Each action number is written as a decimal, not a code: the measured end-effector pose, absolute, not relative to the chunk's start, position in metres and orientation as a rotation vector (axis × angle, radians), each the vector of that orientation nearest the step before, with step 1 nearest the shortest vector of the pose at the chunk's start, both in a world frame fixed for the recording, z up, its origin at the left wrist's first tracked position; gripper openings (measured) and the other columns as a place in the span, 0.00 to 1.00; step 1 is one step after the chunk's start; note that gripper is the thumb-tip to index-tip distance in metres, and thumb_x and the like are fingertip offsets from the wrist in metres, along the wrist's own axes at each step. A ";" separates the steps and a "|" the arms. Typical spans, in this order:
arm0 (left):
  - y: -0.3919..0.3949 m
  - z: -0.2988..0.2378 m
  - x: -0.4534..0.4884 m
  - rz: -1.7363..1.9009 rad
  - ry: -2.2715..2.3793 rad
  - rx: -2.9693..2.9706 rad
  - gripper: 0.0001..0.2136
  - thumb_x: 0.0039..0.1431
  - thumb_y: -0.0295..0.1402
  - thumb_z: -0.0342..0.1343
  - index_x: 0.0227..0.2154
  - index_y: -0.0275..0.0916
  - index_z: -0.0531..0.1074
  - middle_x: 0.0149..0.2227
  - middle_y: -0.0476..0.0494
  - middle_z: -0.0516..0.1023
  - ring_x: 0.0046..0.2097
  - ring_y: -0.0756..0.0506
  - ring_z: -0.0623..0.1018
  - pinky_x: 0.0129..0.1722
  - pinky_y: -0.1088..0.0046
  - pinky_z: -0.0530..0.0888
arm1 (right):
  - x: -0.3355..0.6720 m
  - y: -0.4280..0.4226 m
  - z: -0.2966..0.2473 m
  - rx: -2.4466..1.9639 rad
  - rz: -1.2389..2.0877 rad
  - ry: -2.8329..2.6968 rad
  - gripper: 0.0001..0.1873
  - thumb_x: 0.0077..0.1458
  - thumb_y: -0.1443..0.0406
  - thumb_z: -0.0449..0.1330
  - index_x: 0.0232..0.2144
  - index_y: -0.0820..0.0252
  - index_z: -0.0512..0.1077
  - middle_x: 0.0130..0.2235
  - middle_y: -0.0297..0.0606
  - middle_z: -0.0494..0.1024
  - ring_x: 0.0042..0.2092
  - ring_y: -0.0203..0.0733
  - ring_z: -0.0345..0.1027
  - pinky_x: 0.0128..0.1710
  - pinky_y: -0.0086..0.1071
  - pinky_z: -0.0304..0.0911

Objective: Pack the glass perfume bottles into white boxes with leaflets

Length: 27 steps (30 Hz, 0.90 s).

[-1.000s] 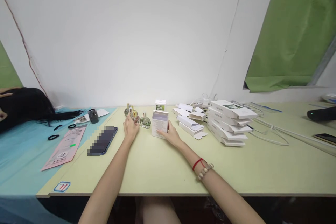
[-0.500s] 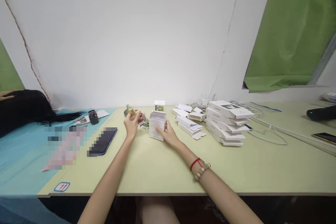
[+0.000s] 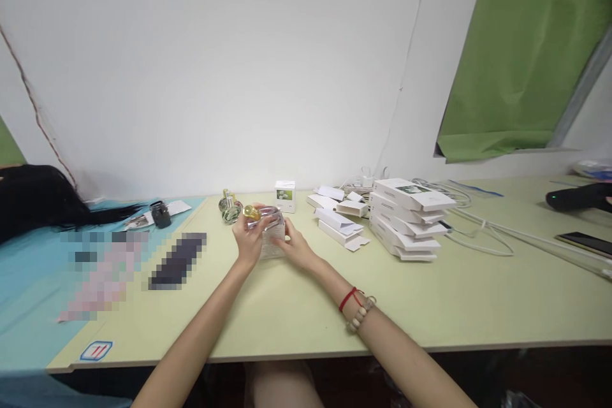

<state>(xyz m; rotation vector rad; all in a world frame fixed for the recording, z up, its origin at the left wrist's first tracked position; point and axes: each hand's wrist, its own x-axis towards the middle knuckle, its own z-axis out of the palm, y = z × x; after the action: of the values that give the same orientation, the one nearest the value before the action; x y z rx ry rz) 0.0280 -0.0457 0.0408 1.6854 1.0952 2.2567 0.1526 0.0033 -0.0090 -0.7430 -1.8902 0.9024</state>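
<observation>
My left hand (image 3: pixel 247 239) grips a small clear perfume bottle with a gold cap (image 3: pixel 255 214), held on its side over the open top of a small white box (image 3: pixel 273 237). My right hand (image 3: pixel 295 247) holds that box from the right, just above the pale green table (image 3: pixel 430 293). Two more bottles (image 3: pixel 228 206) stand behind my left hand. A small closed white box with a green picture (image 3: pixel 285 195) stands further back.
Folded flat white cartons (image 3: pixel 340 223) and a stack of white boxes (image 3: pixel 406 217) lie to the right, with white cables (image 3: pixel 478 236) beyond. A blurred-out phone (image 3: pixel 176 261), a pink sheet and a dark jar (image 3: pixel 159 213) lie left. Another person's dark hair (image 3: pixel 38 197) rests far left.
My left hand picked a bottle from the group and carried it right, to the top of the box. My right hand drew the box nearer to me.
</observation>
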 end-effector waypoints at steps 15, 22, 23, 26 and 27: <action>-0.032 0.044 0.010 1.936 1.644 2.168 0.15 0.52 0.42 0.53 0.42 0.43 0.71 0.31 0.48 0.74 0.36 0.47 0.69 0.45 0.66 0.61 | 0.149 -0.006 -0.004 -0.595 1.010 -1.929 0.32 0.47 0.61 0.58 0.53 0.52 0.54 0.48 0.39 0.68 0.44 0.40 0.65 0.35 0.34 0.67; -0.026 0.037 0.004 1.874 1.779 2.295 0.11 0.58 0.37 0.46 0.35 0.43 0.73 0.32 0.46 0.71 0.39 0.45 0.67 0.41 0.67 0.59 | 0.149 -0.006 -0.006 -0.638 0.979 -1.922 0.29 0.46 0.60 0.59 0.51 0.53 0.56 0.44 0.39 0.70 0.40 0.39 0.66 0.35 0.35 0.66; -0.025 0.035 0.004 1.874 1.801 2.300 0.10 0.57 0.37 0.47 0.33 0.42 0.73 0.32 0.46 0.70 0.39 0.45 0.67 0.41 0.67 0.60 | 0.149 -0.005 -0.007 -0.647 0.972 -1.924 0.29 0.46 0.60 0.59 0.51 0.53 0.56 0.44 0.38 0.70 0.40 0.39 0.67 0.35 0.35 0.66; -0.022 0.030 0.004 1.888 1.833 2.290 0.08 0.54 0.35 0.49 0.31 0.42 0.74 0.31 0.46 0.69 0.39 0.45 0.67 0.41 0.66 0.61 | 0.149 -0.004 -0.008 -0.694 0.932 -1.940 0.27 0.46 0.59 0.59 0.49 0.53 0.57 0.42 0.37 0.71 0.39 0.39 0.67 0.37 0.36 0.65; -0.022 0.029 0.004 1.887 1.839 2.284 0.08 0.54 0.34 0.49 0.31 0.42 0.74 0.31 0.46 0.69 0.39 0.45 0.67 0.42 0.66 0.61 | 0.149 -0.004 -0.008 -0.711 0.922 -1.944 0.27 0.46 0.59 0.59 0.49 0.53 0.57 0.42 0.37 0.71 0.39 0.39 0.67 0.38 0.37 0.65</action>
<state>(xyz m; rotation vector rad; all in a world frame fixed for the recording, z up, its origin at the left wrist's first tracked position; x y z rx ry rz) 0.0042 -0.0219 0.0293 2.2839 1.8386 1.8867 0.1490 -0.0037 -0.0081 -0.7105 -1.9442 0.9218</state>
